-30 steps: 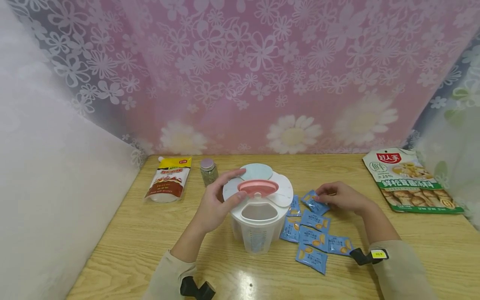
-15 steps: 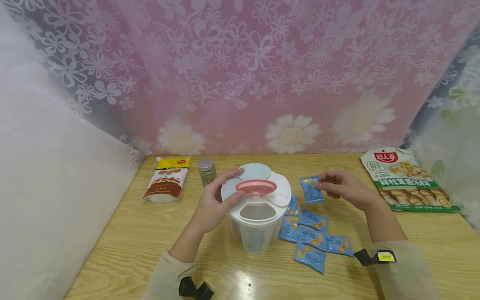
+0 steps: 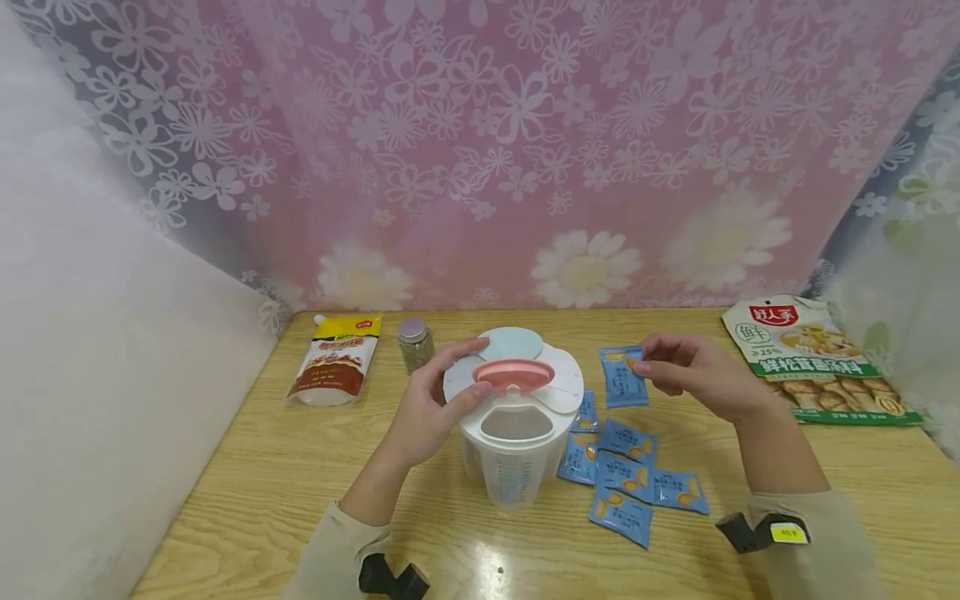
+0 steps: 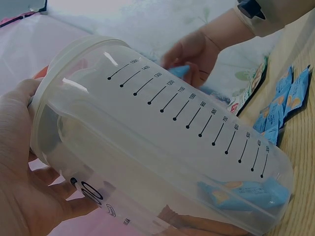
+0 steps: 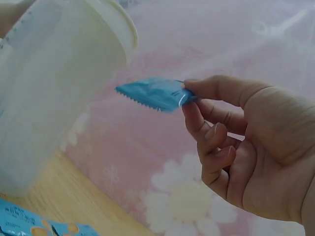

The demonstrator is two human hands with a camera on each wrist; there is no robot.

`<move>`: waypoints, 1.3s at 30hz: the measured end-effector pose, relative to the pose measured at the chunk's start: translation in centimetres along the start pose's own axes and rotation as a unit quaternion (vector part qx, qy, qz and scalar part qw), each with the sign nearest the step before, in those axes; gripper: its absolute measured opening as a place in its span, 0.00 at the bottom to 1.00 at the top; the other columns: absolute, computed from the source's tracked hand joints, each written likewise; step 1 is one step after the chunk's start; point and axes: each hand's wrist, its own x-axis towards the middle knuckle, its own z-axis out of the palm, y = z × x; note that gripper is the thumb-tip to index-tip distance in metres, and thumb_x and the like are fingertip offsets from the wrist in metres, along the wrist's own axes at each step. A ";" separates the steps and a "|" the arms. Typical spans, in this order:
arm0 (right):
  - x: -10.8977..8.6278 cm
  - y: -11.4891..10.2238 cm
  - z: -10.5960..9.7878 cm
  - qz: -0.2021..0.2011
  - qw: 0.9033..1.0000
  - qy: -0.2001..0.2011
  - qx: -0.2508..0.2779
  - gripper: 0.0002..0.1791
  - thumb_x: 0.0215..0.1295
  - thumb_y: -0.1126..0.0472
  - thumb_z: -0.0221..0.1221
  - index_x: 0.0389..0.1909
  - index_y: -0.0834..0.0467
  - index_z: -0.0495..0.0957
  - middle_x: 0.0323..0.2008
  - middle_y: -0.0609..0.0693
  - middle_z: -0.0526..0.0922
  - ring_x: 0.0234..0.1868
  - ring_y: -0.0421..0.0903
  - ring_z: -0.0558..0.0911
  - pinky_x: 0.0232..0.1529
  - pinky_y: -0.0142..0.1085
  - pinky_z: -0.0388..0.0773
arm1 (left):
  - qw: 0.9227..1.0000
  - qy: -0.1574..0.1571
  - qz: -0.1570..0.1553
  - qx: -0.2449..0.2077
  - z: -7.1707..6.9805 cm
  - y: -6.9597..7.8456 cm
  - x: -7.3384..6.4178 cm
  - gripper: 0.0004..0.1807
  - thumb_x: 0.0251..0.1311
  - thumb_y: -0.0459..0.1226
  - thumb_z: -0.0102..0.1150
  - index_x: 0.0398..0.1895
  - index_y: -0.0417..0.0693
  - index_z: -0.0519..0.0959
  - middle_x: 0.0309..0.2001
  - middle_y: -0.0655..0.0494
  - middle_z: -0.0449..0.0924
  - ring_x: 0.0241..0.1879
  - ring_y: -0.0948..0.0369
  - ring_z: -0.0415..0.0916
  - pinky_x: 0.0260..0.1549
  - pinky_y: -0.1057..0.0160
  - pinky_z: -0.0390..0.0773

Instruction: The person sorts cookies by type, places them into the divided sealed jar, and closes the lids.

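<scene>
My left hand [image 3: 431, 417] holds the top of a clear plastic storage container [image 3: 474, 454], thumb on its white lid [image 3: 566, 379] by the pink oval part [image 3: 517, 377]. In the left wrist view the fingers lie along the side below the rim. Through the marked wall show a blue packet [image 4: 246, 195] and something orange-brown [image 4: 202, 221] at the bottom. To the right of the container, my right hand [image 3: 697, 375] pinches one small blue snack packet [image 5: 155, 93] by its edge, between thumb and fingers, up in the air. Several like blue packets [image 3: 626, 475] lie on the table below.
A small measuring cup [image 3: 513, 479] sits at the container's front. Behind to the left stands a lidded glass jar [image 3: 416, 346], with a yellow-and-brown pouch [image 3: 333, 362] farther left. A large green-and-white mushroom bag [image 3: 821, 358] lies at the right by the curtain.
My right hand has lifted one blue packet off the pile and drawn slightly up and to the right with it. The left hand and the container have stayed in place.
</scene>
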 end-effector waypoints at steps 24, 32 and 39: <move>0.3 -5.2 6.7 -0.220 0.967 -0.037 0.124 0.21 0.65 0.85 0.47 0.47 0.61 0.80 0.23 0.52 0.70 0.18 0.48 0.62 0.17 0.40 0.61 | 1.000 0.002 0.005 0.002 0.1 0.1 0.1 0.29 0.66 0.42 0.62 0.68 0.43 0.70 0.70 0.45 0.67 0.54 0.62 0.77 0.48 0.61 0.84; 0.4 -6.5 10.0 -0.183 0.977 0.055 0.091 0.20 0.65 0.80 0.54 0.42 0.51 0.82 0.33 0.40 0.86 0.16 0.46 0.64 0.15 0.38 0.65 | 1.000 0.003 0.003 -0.003 0.1 0.1 0.1 0.29 0.66 0.41 0.62 0.68 0.43 0.70 0.70 0.46 0.66 0.54 0.61 0.78 0.48 0.62 0.84; 0.2 -7.4 11.9 -0.142 0.980 0.119 0.077 0.17 0.65 0.78 0.58 0.39 0.52 0.83 0.35 0.40 0.89 0.14 0.43 0.68 0.14 0.37 0.67 | 1.000 0.003 0.004 0.000 0.1 0.1 0.1 0.29 0.66 0.41 0.62 0.68 0.43 0.70 0.71 0.47 0.66 0.56 0.60 0.76 0.50 0.62 0.83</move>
